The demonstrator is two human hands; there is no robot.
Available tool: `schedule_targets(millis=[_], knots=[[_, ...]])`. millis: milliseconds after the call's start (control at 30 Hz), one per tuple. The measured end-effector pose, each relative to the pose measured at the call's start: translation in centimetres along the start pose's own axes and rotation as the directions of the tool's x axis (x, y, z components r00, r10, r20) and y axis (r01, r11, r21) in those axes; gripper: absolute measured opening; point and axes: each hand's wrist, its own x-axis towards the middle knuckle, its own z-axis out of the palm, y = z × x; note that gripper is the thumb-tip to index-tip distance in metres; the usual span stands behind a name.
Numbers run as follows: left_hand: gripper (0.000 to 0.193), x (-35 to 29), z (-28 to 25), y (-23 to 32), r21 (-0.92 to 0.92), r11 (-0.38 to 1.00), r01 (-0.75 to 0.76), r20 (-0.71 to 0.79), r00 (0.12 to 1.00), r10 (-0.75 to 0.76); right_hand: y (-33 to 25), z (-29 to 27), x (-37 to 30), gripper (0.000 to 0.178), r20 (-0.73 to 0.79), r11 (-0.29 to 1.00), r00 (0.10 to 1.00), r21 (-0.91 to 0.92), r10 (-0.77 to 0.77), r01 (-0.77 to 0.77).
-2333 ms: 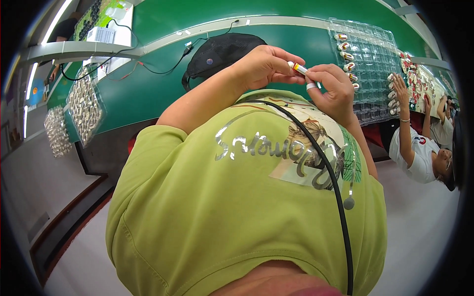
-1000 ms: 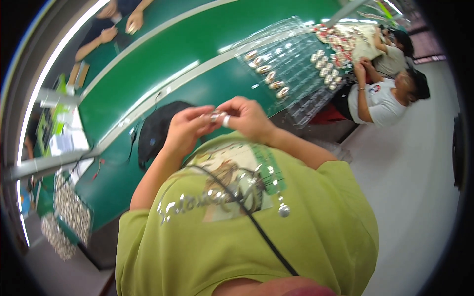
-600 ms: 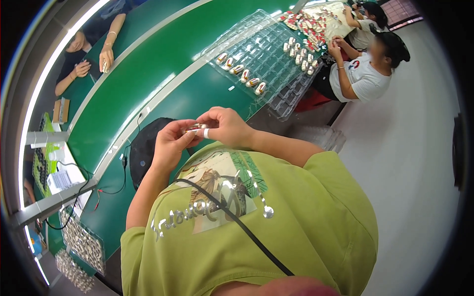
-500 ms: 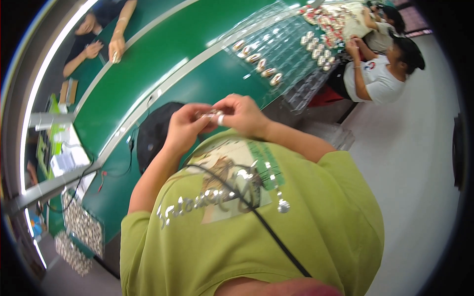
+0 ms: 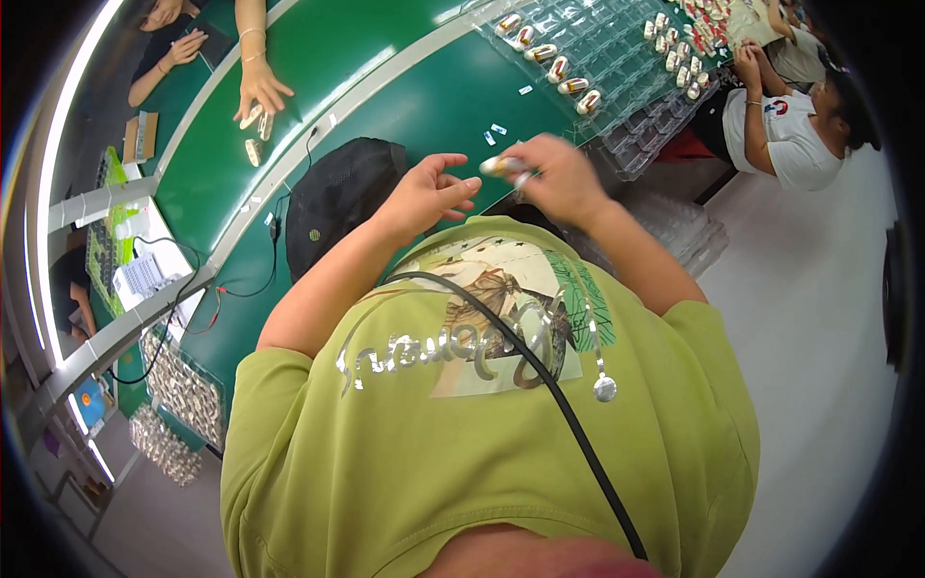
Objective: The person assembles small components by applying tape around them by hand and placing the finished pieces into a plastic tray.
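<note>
In my right hand (image 5: 561, 181) is a small white capsule-shaped piece (image 5: 493, 166) with an orange-brown marking, gripped at the fingertips; the hand is slightly blurred. My left hand (image 5: 434, 196) is apart from it, just to its left, with fingers spread and nothing in them. Both hands are raised in front of my chest at the near edge of the green table (image 5: 434, 116). Beyond my right hand, several similar oval pieces (image 5: 558, 68) sit along the left side of a clear compartment tray (image 5: 617, 58). Small white-and-blue slips (image 5: 493, 133) lie between the tray and my hands.
A black cap (image 5: 342, 197) lies by my left forearm. Cables (image 5: 276, 226) and a metal rail (image 5: 328, 116) cross the table. Across it, a co-worker's hand (image 5: 260, 87) spreads over several pieces (image 5: 252, 151). Trays of small pale parts (image 5: 188, 390) stand at left. Another person (image 5: 785, 125) works at right.
My hands have drawn apart; the right has moved right with the piece, and the left has opened. Across the table, the co-worker's hand has opened above pieces now lying on the surface. The view has shifted.
</note>
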Motion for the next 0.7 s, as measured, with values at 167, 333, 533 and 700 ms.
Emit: schedule_targets(millis=[167, 333, 533, 700], knots=[[0.043, -0.4, -1.6, -2.3, -0.017, 0.998, 0.058, -0.233, 0.970, -0.060, 11.7, -7.3, -0.8, 0.020, -0.224, 0.831, 0.972, -0.527, 0.066, -0.178], [0.036, 0.1, -1.5, -2.7, -0.001, 0.997, 0.081, -0.317, 0.945, -0.077, 20.2, -9.0, -2.1, 0.035, 0.007, 0.777, 0.988, -0.619, 0.151, -0.115], [0.032, -1.3, -3.4, -3.6, -0.028, 0.999, -0.018, -0.492, 0.870, 0.002, 19.3, -6.3, -0.4, 0.035, 0.069, 0.830, 0.996, -0.557, 0.062, -0.013], [0.031, -1.4, -11.0, -6.0, 0.280, 0.957, -0.079, -0.754, 0.598, 0.270, 19.6, -6.4, -0.2, 0.033, 0.159, 0.755, 0.962, -0.652, 0.222, -0.067]])
